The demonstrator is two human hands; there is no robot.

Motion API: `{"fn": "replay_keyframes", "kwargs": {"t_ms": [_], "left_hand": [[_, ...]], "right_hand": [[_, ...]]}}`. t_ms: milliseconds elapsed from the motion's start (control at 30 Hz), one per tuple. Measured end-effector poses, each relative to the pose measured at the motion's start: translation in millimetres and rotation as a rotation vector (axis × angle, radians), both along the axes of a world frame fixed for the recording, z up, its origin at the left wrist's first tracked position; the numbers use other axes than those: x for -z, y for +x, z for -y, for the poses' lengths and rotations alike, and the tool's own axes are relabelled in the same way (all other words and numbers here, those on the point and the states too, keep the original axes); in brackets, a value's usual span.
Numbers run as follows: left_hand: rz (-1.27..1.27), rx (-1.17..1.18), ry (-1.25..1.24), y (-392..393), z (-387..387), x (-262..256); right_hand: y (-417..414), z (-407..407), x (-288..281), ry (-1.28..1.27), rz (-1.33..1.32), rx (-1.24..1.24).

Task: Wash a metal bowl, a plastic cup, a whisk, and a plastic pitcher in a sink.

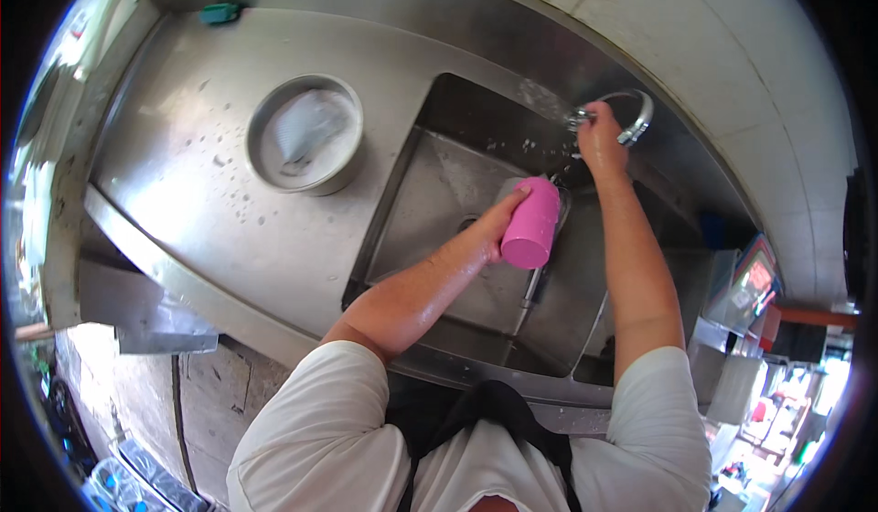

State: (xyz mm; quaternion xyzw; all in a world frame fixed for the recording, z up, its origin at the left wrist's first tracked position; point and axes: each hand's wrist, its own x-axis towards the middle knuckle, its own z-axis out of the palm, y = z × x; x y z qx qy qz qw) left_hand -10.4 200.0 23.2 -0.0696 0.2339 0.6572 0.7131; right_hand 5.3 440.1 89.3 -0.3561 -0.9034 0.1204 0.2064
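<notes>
My left hand [506, 218] grips a pink cylindrical cup [532, 229] above the steel sink basin [425, 203]. The cup is tilted, its flat base facing me; its far end is hard to make out. Up at the back wall of the sink, my right hand [603, 143] holds the chrome faucet [645, 119] near its handle, where the fingers hide part of it. Water droplets are scattered between the faucet and the cup. Both forearms reach over the basin, and the left one looks wet.
On the steel counter [199, 230] to the left stands a round metal bowl [351, 148] of sudsy water with a pale mesh cloth [312, 124] in it. A green scrub sponge [219, 13] lies at the back corner. A second basin [603, 327] adjoins on the right.
</notes>
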Motion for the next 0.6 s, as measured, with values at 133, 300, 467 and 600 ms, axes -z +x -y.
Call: {"fn": "replay_keyframes", "kwargs": {"t_ms": [133,300,467,600], "left_hand": [[0.165,-0.134,-0.113,-1.1,55.0,5.1],[0.221,-0.243,-0.046,13.2,84.4,6.1],[0.074,-0.089,0.080,19.0,114.0,-5.5],[-0.171,-0.088,-0.018,34.3,135.8,-14.6]], "right_hand": [[-0.3,98.9,-17.7,0.152,-0.162,-0.131],[-54.5,244.1,-50.8,0.210,-0.355,-0.616],[-150.3,345.4,-80.5,-0.108,-0.072,-0.977],[-193.7,369.7,-61.4,0.152,0.144,-0.721]]}}
